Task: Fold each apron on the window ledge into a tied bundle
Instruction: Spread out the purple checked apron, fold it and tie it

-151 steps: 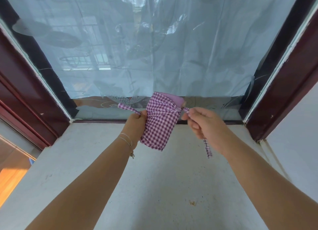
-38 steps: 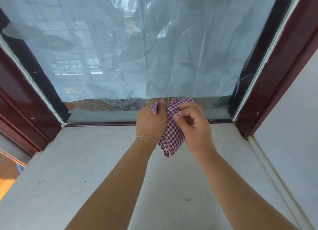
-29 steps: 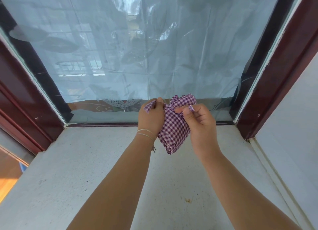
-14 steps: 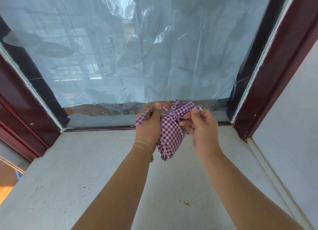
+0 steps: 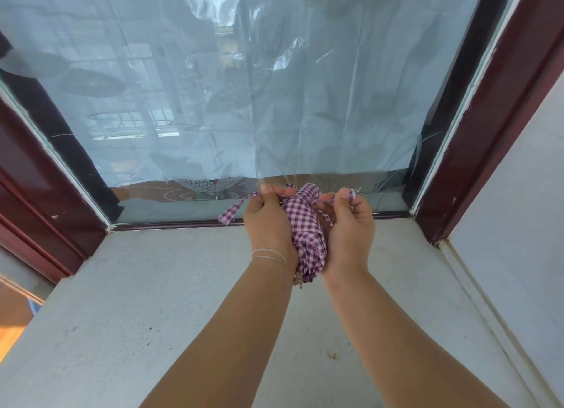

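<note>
Since half a second ago both hands have dropped slightly and pulled apart at the top, so the strap ends now stick out to each side instead of sitting bunched over the roll. I read that as me cinching the knot, not wrapping any more.

Largest first: window ledge (image 5: pixel 171 310), pale and speckled, fills the lower half; frosted window pane (image 5: pixel 244 87) above it from 10 to 2 o'clock, dark red frame (image 5: pixel 488 108) at 2 o'clock.

Apron bundle (image 5: pixel 303 227), purple gingham, sits dead centre, held up between my palms just above the ledge near the bottom of the glass; whether its lower tip touches the ledge I can't tell.

Left hand (image 5: pixel 268 221) at 9 o'clock of the bundle: thumb and forefinger pinch the left strap (image 5: pixel 232 214), whose loose end hangs out toward 8 o'clock; the other fingers are curled behind the cloth. Two thin bracelets (image 5: pixel 270 253) on that wrist.

Right hand (image 5: pixel 349 224) at 3 o'clock of the bundle: fingertips pinch the right strap end (image 5: pixel 351 195) up at 1 o'clock, remaining fingers curled loosely against the fabric.

Judgement: this apron is nearly done, with a final tightening and set-down remaining. No other apron is in view. Small brown crumb (image 5: pixel 334 355) on the ledge at 5 o'clock.
</note>
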`<state>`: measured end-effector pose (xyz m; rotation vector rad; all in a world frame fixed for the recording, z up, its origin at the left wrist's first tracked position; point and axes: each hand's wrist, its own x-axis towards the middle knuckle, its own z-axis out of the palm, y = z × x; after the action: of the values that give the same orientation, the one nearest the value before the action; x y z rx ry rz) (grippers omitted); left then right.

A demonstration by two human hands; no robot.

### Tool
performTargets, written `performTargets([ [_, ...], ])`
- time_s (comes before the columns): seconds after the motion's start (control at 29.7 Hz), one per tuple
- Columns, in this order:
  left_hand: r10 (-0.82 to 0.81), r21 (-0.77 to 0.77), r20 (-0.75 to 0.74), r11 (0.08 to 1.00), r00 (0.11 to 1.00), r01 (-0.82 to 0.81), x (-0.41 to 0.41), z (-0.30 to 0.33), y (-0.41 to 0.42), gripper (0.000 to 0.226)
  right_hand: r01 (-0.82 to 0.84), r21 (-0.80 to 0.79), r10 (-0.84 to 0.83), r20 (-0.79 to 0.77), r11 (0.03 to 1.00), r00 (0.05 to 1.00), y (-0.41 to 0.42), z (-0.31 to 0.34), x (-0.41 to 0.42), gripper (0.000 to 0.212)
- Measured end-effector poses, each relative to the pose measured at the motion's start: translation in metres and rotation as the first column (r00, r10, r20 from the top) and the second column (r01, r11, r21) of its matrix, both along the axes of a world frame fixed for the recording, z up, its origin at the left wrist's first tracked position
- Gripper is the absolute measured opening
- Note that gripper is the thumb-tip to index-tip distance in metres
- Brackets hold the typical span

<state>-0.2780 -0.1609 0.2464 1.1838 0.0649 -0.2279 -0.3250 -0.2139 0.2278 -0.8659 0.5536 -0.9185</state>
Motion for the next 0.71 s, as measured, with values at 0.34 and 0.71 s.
performTargets([
  [0.34,-0.193,0.014,0.451,0.978,0.871,0.210,0.013,0.005,0.029,0.028,-0.319,0.064,0.318,0.028,0.946,0.948,-0.028,0.009,0.011,0.021],
  [0.71,-0.556,0.477,0.253,0.784,0.791,0.398,0.044,0.015,0.038,0.006,-0.199,-0.606,0.140,-0.143,0.770,0.980,-0.037,-0.002,0.007,0.004],
])
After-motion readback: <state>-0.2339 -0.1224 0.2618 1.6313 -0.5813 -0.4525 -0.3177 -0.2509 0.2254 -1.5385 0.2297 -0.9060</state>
